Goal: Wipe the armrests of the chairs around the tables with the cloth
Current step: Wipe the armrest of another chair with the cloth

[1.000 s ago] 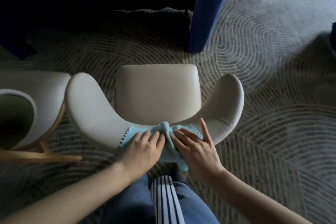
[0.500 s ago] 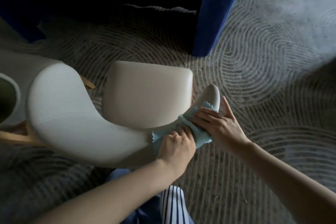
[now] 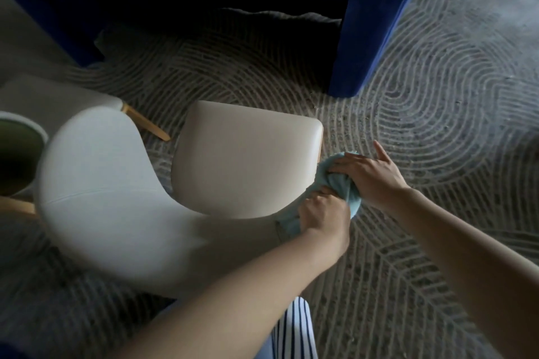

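Head view: a light blue scalloped cleaning cloth (image 3: 341, 183) is draped over the right armrest tip of a cream upholstered chair with wooden legs (image 3: 242, 160). The left hand (image 3: 323, 213) grips the cloth's near end with curled fingers. The right hand (image 3: 373, 175) presses the far end, fingers laid over it and thumb lifted clear. A dark blue furniture leg (image 3: 358, 46) stands on the grey line-patterned rug (image 3: 443, 90) beyond the chair.

Cream chair (image 3: 245, 160) stands on patterned carpet (image 3: 437, 96), near a blue table leg (image 3: 358, 46). Light blue cloth (image 3: 339, 183) is bunched over its right armrest end. Left hand (image 3: 323, 213) grips the cloth's near part. Right hand (image 3: 370, 175) presses on top, fingers extended.
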Tool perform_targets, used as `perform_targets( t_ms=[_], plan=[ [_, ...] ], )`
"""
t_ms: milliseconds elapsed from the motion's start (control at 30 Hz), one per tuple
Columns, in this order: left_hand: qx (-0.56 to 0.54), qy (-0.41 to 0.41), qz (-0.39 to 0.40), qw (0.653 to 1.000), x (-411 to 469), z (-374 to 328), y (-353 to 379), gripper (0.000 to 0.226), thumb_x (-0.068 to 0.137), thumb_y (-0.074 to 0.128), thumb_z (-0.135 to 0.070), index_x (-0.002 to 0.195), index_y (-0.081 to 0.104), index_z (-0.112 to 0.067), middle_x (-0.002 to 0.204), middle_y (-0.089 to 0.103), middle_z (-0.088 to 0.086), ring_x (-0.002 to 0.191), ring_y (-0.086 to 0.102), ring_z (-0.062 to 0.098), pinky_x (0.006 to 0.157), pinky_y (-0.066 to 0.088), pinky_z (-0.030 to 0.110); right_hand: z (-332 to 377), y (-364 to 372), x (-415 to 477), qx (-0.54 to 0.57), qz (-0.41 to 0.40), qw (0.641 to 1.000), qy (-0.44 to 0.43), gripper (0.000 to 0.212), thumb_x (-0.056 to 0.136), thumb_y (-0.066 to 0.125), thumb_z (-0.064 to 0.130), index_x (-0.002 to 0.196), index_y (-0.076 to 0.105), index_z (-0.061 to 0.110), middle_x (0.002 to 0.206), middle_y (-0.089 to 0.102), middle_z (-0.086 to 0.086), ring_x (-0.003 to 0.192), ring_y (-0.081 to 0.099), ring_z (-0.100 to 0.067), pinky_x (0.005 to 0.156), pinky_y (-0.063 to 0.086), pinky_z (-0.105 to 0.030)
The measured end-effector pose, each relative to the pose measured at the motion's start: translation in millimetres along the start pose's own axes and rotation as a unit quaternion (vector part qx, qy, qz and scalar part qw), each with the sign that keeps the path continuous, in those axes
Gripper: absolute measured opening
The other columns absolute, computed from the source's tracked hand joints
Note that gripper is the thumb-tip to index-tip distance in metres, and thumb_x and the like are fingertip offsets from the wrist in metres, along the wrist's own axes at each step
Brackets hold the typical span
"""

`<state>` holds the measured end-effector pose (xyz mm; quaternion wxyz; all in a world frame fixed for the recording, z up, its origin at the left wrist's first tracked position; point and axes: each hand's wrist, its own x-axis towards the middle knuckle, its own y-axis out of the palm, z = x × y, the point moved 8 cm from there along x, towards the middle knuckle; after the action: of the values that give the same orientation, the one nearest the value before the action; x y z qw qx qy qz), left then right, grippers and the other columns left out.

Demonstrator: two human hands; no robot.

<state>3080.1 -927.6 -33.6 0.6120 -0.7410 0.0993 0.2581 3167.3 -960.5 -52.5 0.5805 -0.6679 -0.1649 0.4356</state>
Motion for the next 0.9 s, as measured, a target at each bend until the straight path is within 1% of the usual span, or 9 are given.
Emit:
perform_targets(
  t_ms=[133,267,333,400,433,500,633,800,900],
  plan=[
    [-0.030,-0.029,0.017,0.999,16.5,-2.3,-2.3,0.045,0.095,0.052,-0.015,0.133,0.039,0.006,0.128,0.052,0.021,0.114,0.055,0.035,0.089,0.045,0.041,-12.4,9.0,13.5,0.031,0.035,0.998,0.037,0.041,0.099,0.036,0.043,0.140,0.038,0.042,0.149,0.035,0.022,0.142,0.023,-0.003,0.116,-0.004,-0.050],
    [-0.041,-0.043,0.025,0.998,24.6,-4.9,-2.8,0.050,0.094,0.053,-0.015,0.136,0.035,0.007,0.131,0.048,0.021,0.119,0.051,0.035,0.094,0.043,0.041,-13.9,15.2,16.6,0.024,0.101,0.994,0.033,0.051,0.098,0.040,0.045,0.146,0.024,0.040,0.155,0.021,0.019,0.146,0.012,-0.011,0.117,0.002,-0.054],
    [-0.039,-0.040,0.023,0.998,25.4,-5.9,-2.4,0.050,0.094,0.053,-0.017,0.136,0.036,0.004,0.131,0.050,0.019,0.119,0.052,0.033,0.094,0.043,0.040,-14.6,18.8,16.6,-0.006,0.144,0.990,0.005,0.070,0.092,0.056,0.036,0.149,0.014,0.041,0.156,0.014,0.019,0.146,0.008,-0.013,0.117,0.005,-0.054],
    [-0.034,-0.031,0.009,0.999,23.7,-6.0,-3.0,0.048,0.094,0.053,-0.018,0.135,0.037,0.002,0.130,0.052,0.016,0.118,0.053,0.032,0.093,0.043,0.039,-14.2,19.9,13.7,-0.026,0.175,0.984,-0.019,0.101,0.077,0.074,0.024,0.150,0.006,0.041,0.158,0.007,0.018,0.146,0.005,-0.014,0.116,0.005,-0.053],
    [-0.032,-0.025,-0.001,0.999,21.9,-5.5,-4.1,0.048,0.093,0.053,-0.018,0.134,0.037,0.001,0.129,0.053,0.015,0.117,0.054,0.032,0.092,0.044,0.038,-12.9,18.8,12.0,-0.025,0.184,0.982,-0.027,0.111,0.070,0.080,0.023,0.150,0.004,0.040,0.158,0.005,0.017,0.146,0.003,-0.013,0.116,0.005,-0.052],
    [-0.029,-0.008,-0.017,0.999,16.9,-4.8,-7.3,0.051,0.090,0.057,-0.022,0.133,0.038,-0.001,0.126,0.055,0.014,0.115,0.056,0.031,0.091,0.044,0.036,-7.8,14.7,5.6,-0.029,0.189,0.981,-0.037,0.119,0.065,0.083,0.034,0.151,0.003,0.034,0.158,0.004,0.015,0.146,0.003,-0.012,0.116,0.008,-0.049],
    [-0.012,0.024,-0.022,0.999,7.1,-3.8,-11.4,0.047,0.091,0.053,-0.029,0.129,0.044,-0.003,0.121,0.058,0.013,0.110,0.058,0.030,0.090,0.045,0.036,1.9,9.3,-9.6,-0.030,0.143,0.989,-0.036,0.113,0.066,0.078,0.054,0.152,0.009,0.028,0.159,0.008,0.011,0.146,0.004,-0.012,0.117,0.007,-0.048],
    [0.024,0.050,-0.033,0.998,-7.6,2.1,-7.3,0.036,0.090,0.052,-0.019,0.123,0.048,-0.006,0.116,0.061,0.013,0.103,0.060,0.029,0.081,0.046,0.035,13.6,8.5,-22.2,0.019,0.055,0.998,-0.023,0.096,0.066,0.073,0.061,0.147,0.028,0.036,0.155,0.020,0.014,0.145,0.008,-0.012,0.117,0.007,-0.052],
    [0.033,0.067,-0.054,0.996,-24.8,11.1,-2.7,0.041,0.089,0.051,-0.019,0.126,0.044,-0.005,0.116,0.059,0.012,0.101,0.061,0.030,0.080,0.046,0.034,27.5,9.4,-32.1,0.051,-0.009,0.998,-0.024,0.084,0.067,0.068,0.065,0.141,0.037,0.042,0.151,0.030,0.013,0.145,0.013,-0.014,0.118,0.013,-0.045]
  ],
)
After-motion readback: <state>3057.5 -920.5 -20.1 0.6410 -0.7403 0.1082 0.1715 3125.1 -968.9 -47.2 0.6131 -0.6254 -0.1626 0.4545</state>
